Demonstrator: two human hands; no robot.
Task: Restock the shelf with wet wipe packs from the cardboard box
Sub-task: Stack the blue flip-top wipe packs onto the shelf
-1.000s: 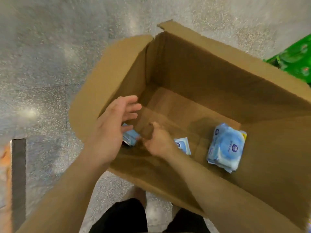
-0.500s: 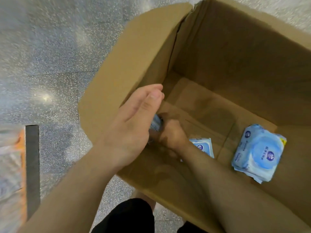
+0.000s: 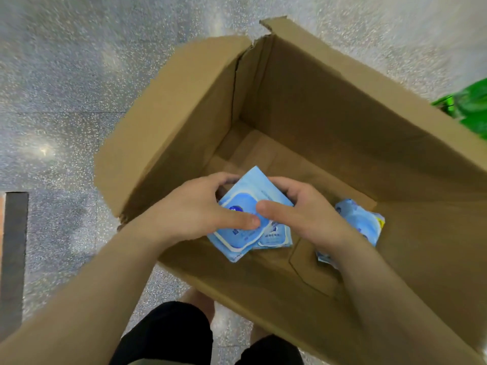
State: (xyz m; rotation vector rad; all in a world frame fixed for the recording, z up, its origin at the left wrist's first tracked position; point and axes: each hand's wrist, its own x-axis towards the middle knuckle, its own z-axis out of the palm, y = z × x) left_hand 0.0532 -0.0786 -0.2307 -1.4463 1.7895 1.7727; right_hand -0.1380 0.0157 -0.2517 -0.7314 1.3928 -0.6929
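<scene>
Both hands are on the goods now! A second ago the left hand (image 3: 192, 209) was hovering flat and spread above the near-left corner of the cardboard box (image 3: 184, 106) while the right hand (image 3: 303, 212) dug about on the bottom; now the two have come together and lifted a small bundle of wet wipe packs (image 3: 247, 227) off the floor of the box. It looks like two packs, one lapped over the other, the upper one turned at a slant. Left fingers are curled round the far-left edge, left thumb pressed down on the round lid; right fingers hook the far edge, right thumb flat on the face, so the bundle is pinched from both sides. That means, by my reading, the pick is made and the carry to the shelf comes next, though no shelf is in sight from here. One more stack of packs (image 3: 361, 222) lies on the bottom to the right, just behind the right wrist, so the box is nearly emptied. As for writing: the packs are pale blue with a white-rimmed lid and a dark blue round emblem, and there are small printed lines beneath, but they are too blurred to read and I cannot name the brand. Green packaging (image 3: 469, 106) peeks in at the far right, on the speckled floor (image 3: 66, 75).
</scene>
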